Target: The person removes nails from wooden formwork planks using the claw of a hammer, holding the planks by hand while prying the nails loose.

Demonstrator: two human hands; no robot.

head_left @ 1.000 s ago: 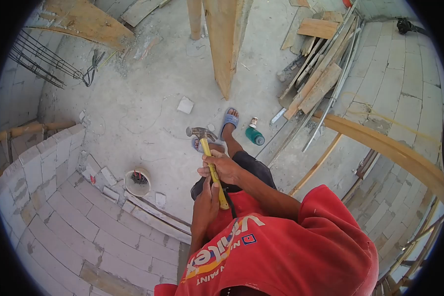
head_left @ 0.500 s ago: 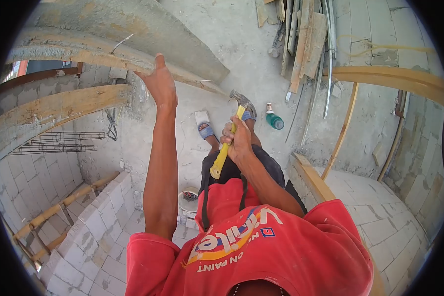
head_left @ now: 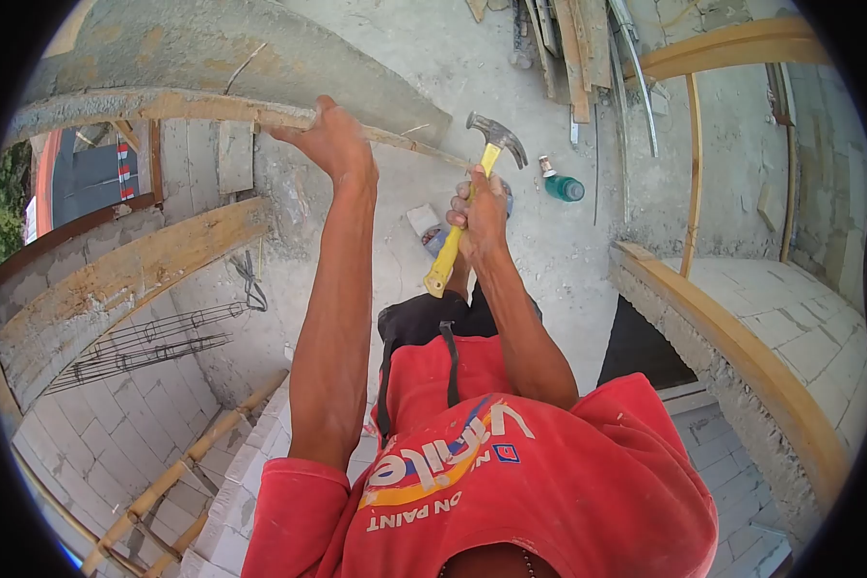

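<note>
A claw hammer [head_left: 445, 258] with a yellow handle and a grey metal head is in my right hand [head_left: 481, 210], its fingers wrapped round the upper handle and its head pointing up and away from me. My left hand [head_left: 333, 141] reaches forward, fingers apart, against the edge of a long board [head_left: 193, 104] that runs across the upper left. A thin bent piece of metal sticks up from the board to the left of that hand. Part of the hand's far side is hidden.
A green bottle [head_left: 564, 188] stands on the floor beyond the hammer. Loose planks [head_left: 580, 58] lie at the top. A wooden beam [head_left: 742, 356] crosses at the right, over a rough concrete edge. Thin steel rebar [head_left: 154, 339] juts out at the left, near a curved board [head_left: 135, 255].
My left hand has left the hammer and moved up to the board. My right hand has kept the hammer and carried it forward. The view has turned, bringing the board into sight.
</note>
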